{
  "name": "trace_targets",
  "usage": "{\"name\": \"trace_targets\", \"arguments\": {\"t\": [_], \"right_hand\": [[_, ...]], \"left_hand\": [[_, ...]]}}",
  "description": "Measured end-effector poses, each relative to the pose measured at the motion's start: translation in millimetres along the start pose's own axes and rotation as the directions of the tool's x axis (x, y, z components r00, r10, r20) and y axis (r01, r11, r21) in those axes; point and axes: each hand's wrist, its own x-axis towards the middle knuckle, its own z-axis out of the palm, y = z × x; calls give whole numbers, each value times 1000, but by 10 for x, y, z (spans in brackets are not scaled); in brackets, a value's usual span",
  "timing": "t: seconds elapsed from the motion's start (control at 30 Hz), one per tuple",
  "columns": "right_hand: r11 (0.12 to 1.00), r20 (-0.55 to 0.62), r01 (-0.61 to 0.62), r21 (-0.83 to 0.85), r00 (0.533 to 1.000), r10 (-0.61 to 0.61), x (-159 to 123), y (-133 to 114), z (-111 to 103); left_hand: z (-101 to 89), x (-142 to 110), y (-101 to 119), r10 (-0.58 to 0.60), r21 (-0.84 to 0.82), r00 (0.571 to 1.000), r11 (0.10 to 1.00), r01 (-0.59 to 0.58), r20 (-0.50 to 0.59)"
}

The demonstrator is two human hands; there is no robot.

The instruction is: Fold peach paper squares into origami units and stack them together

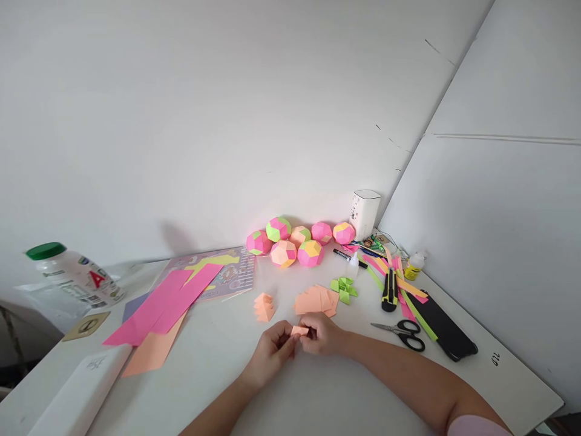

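Note:
Between my two hands is a small piece of peach paper (299,330). My left hand (273,351) pinches its left end, and the fingers of my right hand (321,334) close on its right end. Just beyond my hands lies a pile of flat peach paper pieces (314,301). To its left sits a small stack of folded peach pieces (264,307). Folded green paper pieces (345,289) are heaped on the right. Several multicoloured paper balls, one a pink and yellow ball (311,253), rest together against the wall.
Scissors (402,332), a utility knife (389,290), paper strips (420,318) and a black case (447,330) lie to the right. A glue bottle (353,265) stands behind. Pink sheets (158,303), a white box (82,393) and a large bottle (75,275) are at left.

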Motion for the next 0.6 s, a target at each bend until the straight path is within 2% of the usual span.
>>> {"name": "trace_targets", "arguments": {"t": [0.3, 0.6], "right_hand": [[956, 17, -160, 245, 987, 161, 12, -22, -42], [941, 44, -199, 273, 980, 194, 8, -70, -78]], "left_hand": [[16, 1, 66, -134, -154, 987, 981, 120, -84], [-25, 29, -30, -122, -284, 988, 955, 90, -96]]}}
